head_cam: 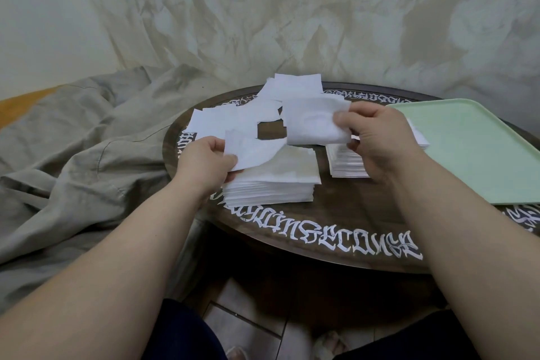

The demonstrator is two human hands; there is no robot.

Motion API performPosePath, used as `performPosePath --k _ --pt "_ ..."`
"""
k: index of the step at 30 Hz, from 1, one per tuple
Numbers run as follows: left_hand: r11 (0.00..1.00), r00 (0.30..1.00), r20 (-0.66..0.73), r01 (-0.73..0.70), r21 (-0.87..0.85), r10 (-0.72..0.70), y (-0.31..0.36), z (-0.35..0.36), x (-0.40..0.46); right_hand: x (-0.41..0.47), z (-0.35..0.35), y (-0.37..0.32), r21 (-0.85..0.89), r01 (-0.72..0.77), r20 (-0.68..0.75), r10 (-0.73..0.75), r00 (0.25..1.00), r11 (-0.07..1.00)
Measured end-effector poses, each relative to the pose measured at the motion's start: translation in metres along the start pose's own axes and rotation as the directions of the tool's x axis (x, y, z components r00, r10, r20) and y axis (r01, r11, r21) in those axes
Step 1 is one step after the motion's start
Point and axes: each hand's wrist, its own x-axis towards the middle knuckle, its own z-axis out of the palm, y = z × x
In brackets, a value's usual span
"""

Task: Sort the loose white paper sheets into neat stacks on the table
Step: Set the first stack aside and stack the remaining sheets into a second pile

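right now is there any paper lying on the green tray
No, the green tray shows only its bare surface, while the loose sheets and both stacks lie on the dark table.

Just right of my right fingers lies a pale green tray [479,155]. Left of my left fingers, a grey-beige cloth [73,137] lies rumpled. Beyond my fingertips hangs a mottled cream backdrop [292,14].
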Motion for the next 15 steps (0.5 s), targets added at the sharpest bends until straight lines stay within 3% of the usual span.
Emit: performPosePath --k 2,4,7,10,12,15 --pt "0.963 0.994 -0.06 -0.071 0.261 0.09 0.003 -0.001 -0.001 -0.001 0.0 -0.001 0.062 -0.04 0.023 0.038 0.999 0.997" --pt "0.932 0.967 -0.153 -0.146 0.332 0.206 0.012 -0.001 -0.005 -0.001 0.001 0.001 0.034 -0.028 0.059 0.026 0.998 0.999" --pt "0.954 0.953 -0.062 -0.299 0.0 0.298 0.036 0.007 -0.02 -0.002 0.003 0.003 -0.114 0.098 0.125 -0.083 0.989 0.989" --pt "0.936 0.926 0.144 -0.353 0.007 0.348 0.049 0.022 -0.035 -0.003 0.008 0.004 -0.223 0.184 0.181 -0.145 0.973 0.957" --pt "0.941 0.923 0.184 -0.335 -0.042 0.337 0.051 0.027 -0.038 -0.007 0.009 0.001 -0.157 0.164 0.183 -0.134 0.974 0.974" --pt "0.914 0.956 0.17 -0.164 -0.371 0.241 0.055 0.024 -0.035 -0.009 0.004 -0.002 -0.095 0.033 0.285 -0.004 0.958 0.995"
